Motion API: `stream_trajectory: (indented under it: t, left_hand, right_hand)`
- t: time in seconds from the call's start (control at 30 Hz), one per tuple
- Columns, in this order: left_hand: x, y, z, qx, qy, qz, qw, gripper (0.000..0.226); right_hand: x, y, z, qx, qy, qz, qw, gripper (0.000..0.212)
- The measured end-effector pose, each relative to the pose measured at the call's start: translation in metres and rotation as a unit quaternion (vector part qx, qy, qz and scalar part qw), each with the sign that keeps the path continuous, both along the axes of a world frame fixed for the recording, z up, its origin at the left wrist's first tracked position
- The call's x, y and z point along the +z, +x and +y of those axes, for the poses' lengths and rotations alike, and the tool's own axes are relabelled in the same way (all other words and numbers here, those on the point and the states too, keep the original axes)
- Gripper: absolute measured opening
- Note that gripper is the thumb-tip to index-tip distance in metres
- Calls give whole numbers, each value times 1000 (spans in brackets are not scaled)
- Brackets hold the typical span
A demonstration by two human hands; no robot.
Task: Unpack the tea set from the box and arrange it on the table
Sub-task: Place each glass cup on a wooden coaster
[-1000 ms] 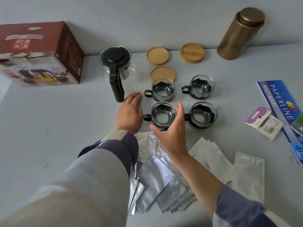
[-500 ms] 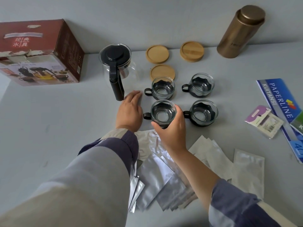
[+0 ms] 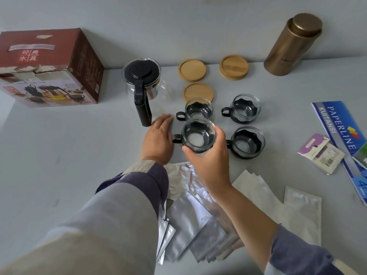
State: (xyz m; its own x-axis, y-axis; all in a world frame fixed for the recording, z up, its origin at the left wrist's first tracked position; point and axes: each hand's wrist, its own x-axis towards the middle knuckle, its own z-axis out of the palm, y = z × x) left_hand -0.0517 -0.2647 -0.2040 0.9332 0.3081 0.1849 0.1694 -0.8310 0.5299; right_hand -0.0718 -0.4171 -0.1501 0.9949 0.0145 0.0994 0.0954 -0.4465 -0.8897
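Observation:
My right hand (image 3: 210, 161) grips a glass cup with a black holder (image 3: 198, 135), lifted a little off the grey table (image 3: 69, 155). My left hand (image 3: 157, 139) lies flat on the table beside the cup's handle, fingers straight. Three more glass cups stand nearby: one behind (image 3: 198, 111), one far right (image 3: 245, 110), one near right (image 3: 248, 142). A glass teapot with black lid and handle (image 3: 142, 84) stands to the left. Three bamboo coasters sit behind the cups (image 3: 192, 70), (image 3: 234, 66), (image 3: 198, 93). The red tea set box (image 3: 49, 66) is at the far left.
A bronze tin canister (image 3: 292, 44) stands at the back right against the wall. Silver foil pouches (image 3: 190, 219) and white pouches (image 3: 301, 211) lie near me. A blue receipt book (image 3: 341, 128) and a small purple packet (image 3: 319, 153) lie at the right.
My right hand closed around the near left cup and raised it slightly toward me. The left hand stayed flat on the table.

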Motion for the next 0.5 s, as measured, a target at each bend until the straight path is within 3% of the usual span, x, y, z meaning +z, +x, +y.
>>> stream_trajectory:
  t: [0.1, 0.23, 0.37, 0.5]
  left_hand:
    - [2, -1, -2, 3, -8, -14, 1000, 46]
    - [1, -1, -1, 2, -9, -13, 1000, 47]
    - [1, -1, -2, 6, -16, -14, 1000, 46]
    - [1, 0, -1, 3, -13, -14, 1000, 46]
  right_hand:
    - [31, 23, 0, 7, 25, 6, 1000, 78]
    - [56, 83, 12, 35, -23, 3, 999, 79]
    - [54, 152, 33, 43, -98, 24, 994, 79]
    - [36, 207, 54, 29, -103, 51, 993, 84]
